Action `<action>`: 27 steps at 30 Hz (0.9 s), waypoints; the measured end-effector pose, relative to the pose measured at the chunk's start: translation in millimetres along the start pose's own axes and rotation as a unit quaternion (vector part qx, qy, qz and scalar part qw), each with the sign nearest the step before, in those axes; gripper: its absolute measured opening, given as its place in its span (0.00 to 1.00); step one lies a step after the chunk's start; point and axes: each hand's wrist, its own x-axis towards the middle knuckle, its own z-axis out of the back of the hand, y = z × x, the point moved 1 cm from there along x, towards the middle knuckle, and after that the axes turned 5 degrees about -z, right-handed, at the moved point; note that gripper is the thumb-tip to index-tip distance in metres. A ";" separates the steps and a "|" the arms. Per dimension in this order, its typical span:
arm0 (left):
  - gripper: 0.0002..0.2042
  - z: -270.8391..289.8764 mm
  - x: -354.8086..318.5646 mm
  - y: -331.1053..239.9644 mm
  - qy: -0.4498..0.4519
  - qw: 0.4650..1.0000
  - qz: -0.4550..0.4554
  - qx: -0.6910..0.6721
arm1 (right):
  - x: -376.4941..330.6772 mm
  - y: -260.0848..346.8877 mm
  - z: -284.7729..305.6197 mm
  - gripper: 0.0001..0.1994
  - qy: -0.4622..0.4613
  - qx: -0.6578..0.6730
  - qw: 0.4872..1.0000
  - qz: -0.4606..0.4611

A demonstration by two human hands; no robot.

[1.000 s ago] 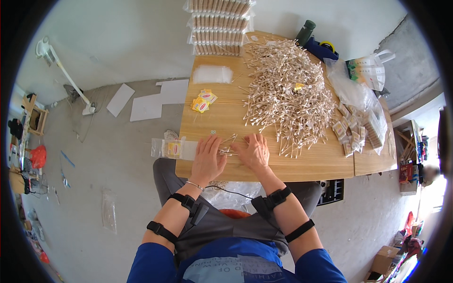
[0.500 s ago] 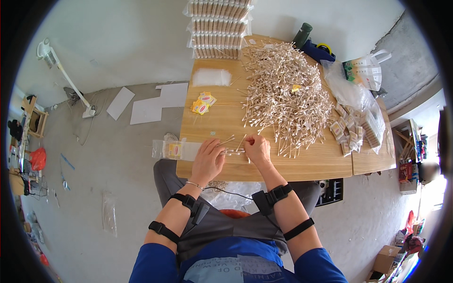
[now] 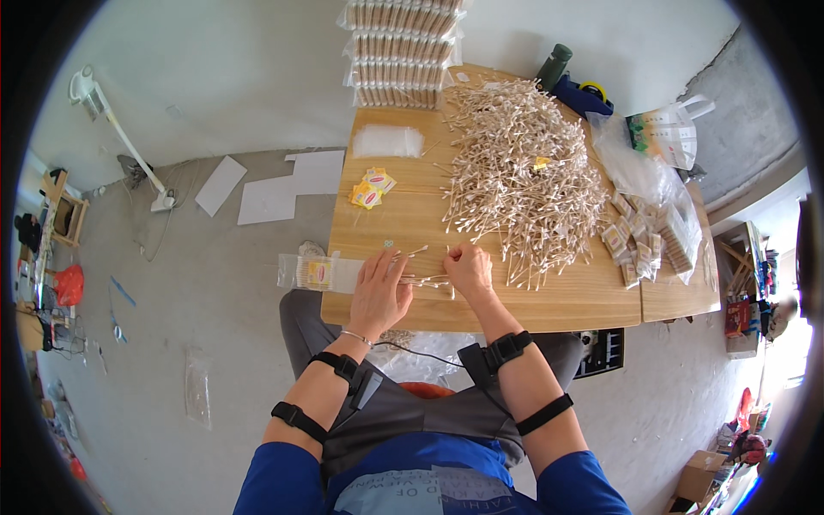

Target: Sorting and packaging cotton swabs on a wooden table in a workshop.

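My left hand is closed over a loose bunch of cotton swabs near the table's front edge, their tips sticking out to the right. One more swab pokes out by its index finger. My right hand is just right of them, fingers pinched, with a small swab end showing at the fingertips; the rest is hidden. Left of my left hand lies a clear plastic bag with a filled swab pack bearing a yellow label. A large heap of loose swabs lies beyond my right hand.
Yellow-and-white label cards and a stack of clear bags lie at the table's left. Rows of packed swabs stand behind. A green bottle, blue tape dispenser and bagged packs are at the right.
The swab slanting from my right fingertips has mostly gone from sight. My left fingers have shifted slightly over the bunch, and the swabs under them lie a little differently.
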 end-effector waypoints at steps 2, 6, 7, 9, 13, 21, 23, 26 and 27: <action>0.29 -0.8 -0.7 0.3 -0.005 1.000 0.017 0.003 | 3.6 -0.7 1.4 0.08 0.016 -0.016 1.000 -0.019; 0.32 -1.7 -0.2 1.2 -0.014 0.999 0.028 -0.011 | 14.7 -12.8 4.4 0.09 0.002 0.031 0.999 -0.022; 0.33 -2.2 0.9 0.9 -0.016 0.999 0.032 -0.019 | 18.4 -18.8 5.6 0.09 0.046 0.122 0.991 -0.036; 0.34 -2.6 1.4 0.6 -0.018 0.999 0.038 -0.029 | 20.6 -26.2 7.8 0.09 0.091 0.211 0.972 -0.051; 0.33 -2.2 0.5 2.7 -0.018 0.998 0.043 -0.043 | 18.2 -29.4 14.8 0.12 0.106 0.241 0.965 0.005; 0.30 -2.4 -1.0 4.7 -0.018 0.999 0.037 -0.033 | -6.9 -20.8 34.3 0.10 0.028 0.069 0.997 -0.029; 0.28 -2.1 -0.7 5.8 -0.019 0.999 0.026 -0.038 | -10.7 -16.4 28.6 0.09 0.026 0.009 1.000 -0.001; 0.28 -1.3 0.7 5.1 -0.028 0.999 0.019 -0.029 | -13.9 -10.8 17.0 0.09 0.041 -0.009 0.999 0.023; 0.28 -0.8 1.7 3.9 -0.029 0.999 0.018 -0.028 | -13.3 -10.7 13.7 0.09 0.050 -0.012 0.998 0.023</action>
